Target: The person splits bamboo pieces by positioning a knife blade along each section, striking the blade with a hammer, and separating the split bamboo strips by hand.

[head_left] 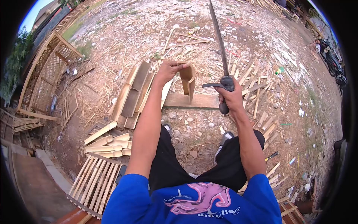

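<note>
My left hand [172, 71] pinches the upper end of a split bamboo piece [187, 81]. The piece stands nearly upright, its lower end at or just above a wooden board [192, 100] on the ground; I cannot tell whether they touch. My right hand [232, 95] is closed round the dark handle of a machete [220, 39]. Its long blade points up and away, apart from the bamboo. A dark strap [212, 85] sticks out to the left from the handle. Wide split bamboo halves [133, 95] lie stacked left of the board.
Shorter bamboo pieces [110, 143] and a slatted panel [95, 183] are at the lower left. Thin bamboo strips [255, 87] spread to the right, near a small dark-handled tool [271, 156]. A lattice bench [44, 76] stands far left. Rubble covers the ground; a motorcycle [330, 59] is far right.
</note>
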`<state>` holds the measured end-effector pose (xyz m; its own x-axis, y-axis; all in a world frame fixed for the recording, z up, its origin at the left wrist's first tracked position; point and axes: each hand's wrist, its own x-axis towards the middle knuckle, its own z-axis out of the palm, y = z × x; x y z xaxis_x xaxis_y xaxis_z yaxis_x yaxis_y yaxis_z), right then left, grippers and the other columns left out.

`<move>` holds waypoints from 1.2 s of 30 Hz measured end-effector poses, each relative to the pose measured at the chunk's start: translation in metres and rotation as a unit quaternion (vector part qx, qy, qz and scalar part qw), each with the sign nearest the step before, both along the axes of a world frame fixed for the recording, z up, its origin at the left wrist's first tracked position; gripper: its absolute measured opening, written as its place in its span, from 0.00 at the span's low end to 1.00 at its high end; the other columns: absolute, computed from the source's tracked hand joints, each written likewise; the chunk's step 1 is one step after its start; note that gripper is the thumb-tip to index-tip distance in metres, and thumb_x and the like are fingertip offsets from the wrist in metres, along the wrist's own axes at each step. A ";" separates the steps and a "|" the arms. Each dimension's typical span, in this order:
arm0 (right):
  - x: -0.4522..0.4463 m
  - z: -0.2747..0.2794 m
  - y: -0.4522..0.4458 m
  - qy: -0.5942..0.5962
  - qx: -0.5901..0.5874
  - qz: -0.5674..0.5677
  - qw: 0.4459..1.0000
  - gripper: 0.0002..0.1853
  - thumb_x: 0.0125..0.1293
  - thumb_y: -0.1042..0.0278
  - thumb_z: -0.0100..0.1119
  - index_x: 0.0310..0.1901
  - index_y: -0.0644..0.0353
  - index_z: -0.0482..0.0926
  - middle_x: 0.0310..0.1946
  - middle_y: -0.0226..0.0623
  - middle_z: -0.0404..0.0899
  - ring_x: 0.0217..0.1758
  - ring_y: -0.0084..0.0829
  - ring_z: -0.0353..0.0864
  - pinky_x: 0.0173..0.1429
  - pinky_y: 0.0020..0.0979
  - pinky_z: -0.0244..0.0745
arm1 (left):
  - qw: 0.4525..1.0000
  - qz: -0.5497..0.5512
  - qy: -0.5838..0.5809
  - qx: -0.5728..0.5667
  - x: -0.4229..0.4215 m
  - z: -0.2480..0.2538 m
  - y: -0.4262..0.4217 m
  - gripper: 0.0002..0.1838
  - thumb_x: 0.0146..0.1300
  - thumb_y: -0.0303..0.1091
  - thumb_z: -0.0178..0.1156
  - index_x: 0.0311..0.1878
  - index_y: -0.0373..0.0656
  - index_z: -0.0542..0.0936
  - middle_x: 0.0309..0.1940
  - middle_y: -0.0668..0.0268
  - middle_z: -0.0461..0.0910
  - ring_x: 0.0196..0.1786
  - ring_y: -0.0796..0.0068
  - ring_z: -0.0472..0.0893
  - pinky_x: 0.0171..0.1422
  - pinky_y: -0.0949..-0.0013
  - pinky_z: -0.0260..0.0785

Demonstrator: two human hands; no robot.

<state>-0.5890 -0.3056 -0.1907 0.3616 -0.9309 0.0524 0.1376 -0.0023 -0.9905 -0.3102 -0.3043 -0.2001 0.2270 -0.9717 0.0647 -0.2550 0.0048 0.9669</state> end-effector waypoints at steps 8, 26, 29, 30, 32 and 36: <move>0.035 0.005 0.009 -0.075 -0.046 -0.019 0.996 0.21 0.56 0.72 0.76 0.46 0.64 0.73 0.31 0.28 0.82 0.19 0.15 0.72 0.22 0.20 0.66 | 0.992 -0.066 0.108 -0.025 -0.049 -0.009 -0.027 0.29 0.67 0.59 0.60 0.56 0.41 0.79 0.38 0.65 0.81 0.40 0.75 0.83 0.44 0.71 0.75; -0.011 -0.027 0.014 0.029 0.031 -0.075 0.996 0.20 0.56 0.73 0.67 0.49 0.66 0.73 0.27 0.32 0.77 0.20 0.21 0.75 0.24 0.27 0.71 | 0.999 0.008 0.013 -0.043 -0.127 -0.023 -0.041 0.30 0.77 0.60 0.40 0.52 0.36 0.63 0.45 0.53 0.71 0.50 0.64 0.70 0.61 0.61 0.62; -0.019 -0.043 0.019 0.111 -0.010 -0.073 0.991 0.22 0.52 0.69 0.70 0.49 0.65 0.75 0.29 0.34 0.79 0.27 0.25 0.77 0.32 0.30 0.73 | 0.999 0.002 -0.042 -0.028 -0.125 -0.021 -0.041 0.36 0.76 0.65 0.36 0.60 0.35 0.61 0.57 0.45 0.71 0.61 0.55 0.71 0.69 0.58 0.58; -0.020 -0.048 0.020 0.120 -0.024 -0.076 0.990 0.22 0.52 0.69 0.69 0.49 0.65 0.75 0.29 0.35 0.79 0.28 0.25 0.77 0.35 0.30 0.73 | 0.999 0.009 -0.033 -0.024 -0.126 -0.019 -0.040 0.37 0.75 0.65 0.36 0.61 0.34 0.61 0.59 0.43 0.70 0.63 0.53 0.71 0.70 0.58 0.57; -0.020 -0.051 0.024 0.141 -0.050 -0.082 0.985 0.22 0.51 0.68 0.69 0.48 0.66 0.75 0.30 0.36 0.80 0.31 0.26 0.79 0.39 0.31 0.74 | 0.999 0.032 -0.015 -0.040 -0.128 -0.019 -0.041 0.34 0.76 0.64 0.37 0.57 0.34 0.61 0.55 0.42 0.70 0.59 0.53 0.71 0.68 0.57 0.58; -0.019 -0.050 0.021 0.149 -0.037 -0.071 0.986 0.23 0.51 0.67 0.69 0.48 0.66 0.75 0.32 0.37 0.81 0.33 0.27 0.79 0.41 0.31 0.75 | 0.996 0.071 0.006 -0.058 -0.127 -0.024 -0.051 0.30 0.78 0.59 0.38 0.51 0.34 0.62 0.50 0.40 0.71 0.54 0.51 0.72 0.65 0.55 0.60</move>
